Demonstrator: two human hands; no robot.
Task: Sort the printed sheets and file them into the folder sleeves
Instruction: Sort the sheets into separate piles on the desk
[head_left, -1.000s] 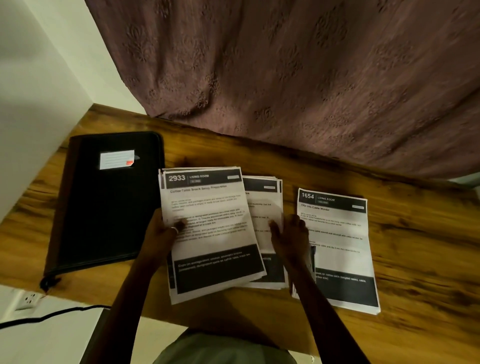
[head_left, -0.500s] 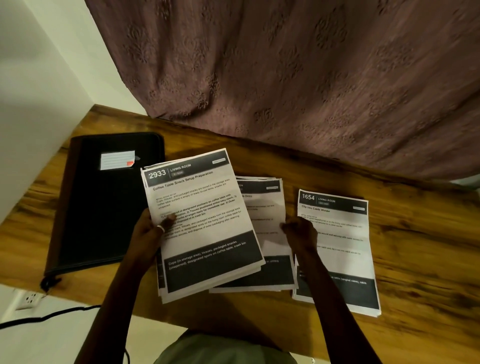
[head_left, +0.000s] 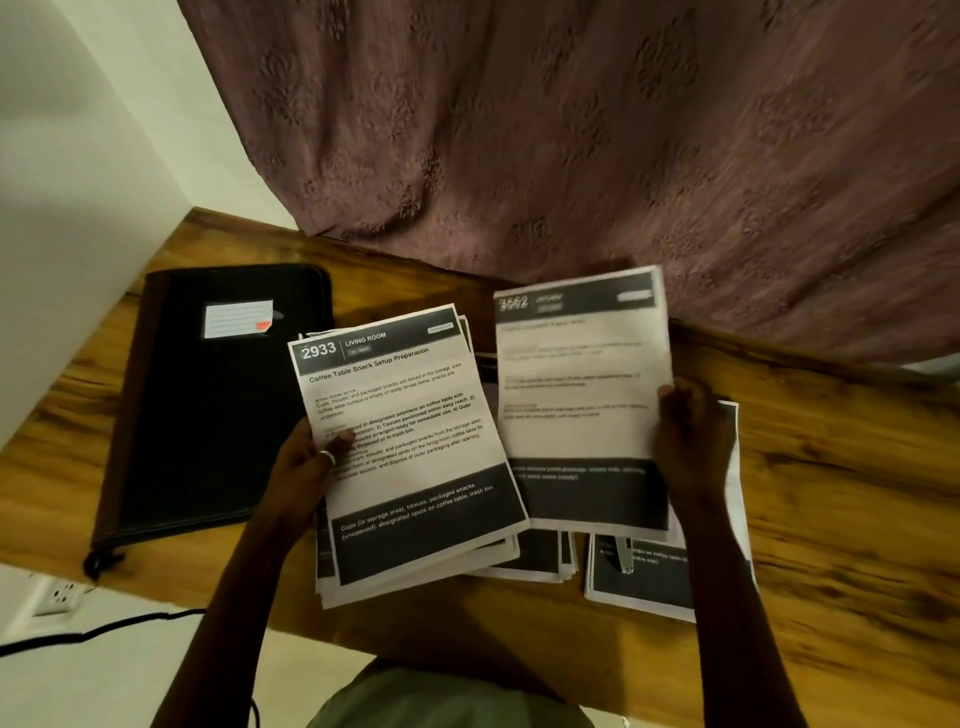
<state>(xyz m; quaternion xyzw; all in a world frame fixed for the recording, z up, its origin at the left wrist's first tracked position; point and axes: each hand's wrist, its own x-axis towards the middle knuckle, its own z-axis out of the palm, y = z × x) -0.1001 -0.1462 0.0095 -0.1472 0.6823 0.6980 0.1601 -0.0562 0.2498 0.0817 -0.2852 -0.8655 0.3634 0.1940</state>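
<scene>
- Just below the right hand (head_left: 691, 441), at the near table (head_left: 841, 509) edge: right pile (head_left: 644, 587) of printed sheets lies flat, with a small metal object (head_left: 623, 556) resting on it.
- Between the two wrists: middle pile (head_left: 540, 564) lies flat, mostly covered by the papers held above it.
- Left hand (head_left: 311, 462): thumb on top, fingers beneath, gripping the left edge of a thick stack (head_left: 415, 467) raised and tilted off the table. Top page reads "2933 LIVING ROOM".
- Right hand: curled round the right edge of a loose sheet (head_left: 582, 395), held up just beside the left-hand stack. Print is motion-blurred; header number possibly 3562.
- Left of the left hand: black folder (head_left: 218, 415), closed and flat on the table, with a white label (head_left: 238, 318) on the cover.
- Beyond both hands: mauve curtain (head_left: 571, 130) hangs down to the far table edge.
</scene>
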